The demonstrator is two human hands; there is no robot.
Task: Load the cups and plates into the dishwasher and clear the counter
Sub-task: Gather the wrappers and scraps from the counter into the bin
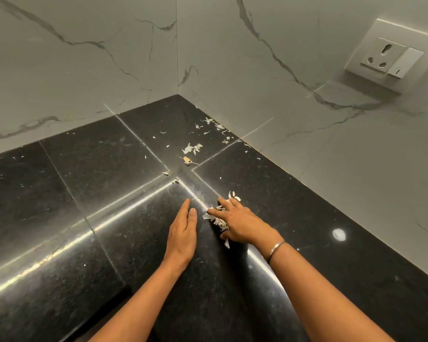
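Two walls meet in an inside corner (pixel 178 70) at the back. The left wall (pixel 72 70) and the right wall (pixel 282 124) are both clad in large pale grey tiles with dark marble veining. A white socket plate (pixel 381 58) is mounted on the right wall, with a three-pin outlet and a rocker switch (pixel 406 62) beside it. The tabletop (pixel 59 193) is polished black speckled stone, laid in slabs with thin pale seams (pixel 139 141). Its surface reflects a long bright streak (pixel 124 211) and one round light spot (pixel 339 234).
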